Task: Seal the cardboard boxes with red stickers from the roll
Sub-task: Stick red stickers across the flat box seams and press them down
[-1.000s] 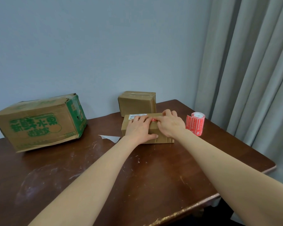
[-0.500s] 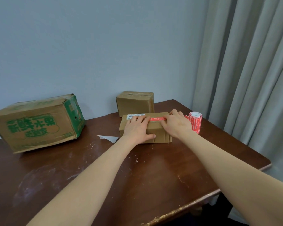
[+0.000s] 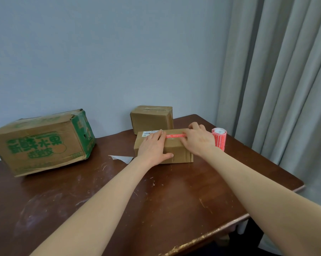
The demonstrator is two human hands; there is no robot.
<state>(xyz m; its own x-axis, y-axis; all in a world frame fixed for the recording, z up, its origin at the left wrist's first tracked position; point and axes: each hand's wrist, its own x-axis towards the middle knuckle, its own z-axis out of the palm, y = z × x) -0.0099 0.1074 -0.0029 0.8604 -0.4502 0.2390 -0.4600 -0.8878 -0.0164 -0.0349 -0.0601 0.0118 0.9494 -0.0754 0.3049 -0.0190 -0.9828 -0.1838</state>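
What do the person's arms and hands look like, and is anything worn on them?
Both arms are bare: the left forearm and right forearm show no sleeves as far up as the picture reaches. There are no gloves, watch or bracelet on the left hand or right hand. A small glint on one left finger might be a ring, but it is too small to tell.

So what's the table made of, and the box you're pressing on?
The table looks like dark wood with a glossy, scratched varnish; pale scuffs show. The small box looks like plain brown cardboard, matte, with creased edges.
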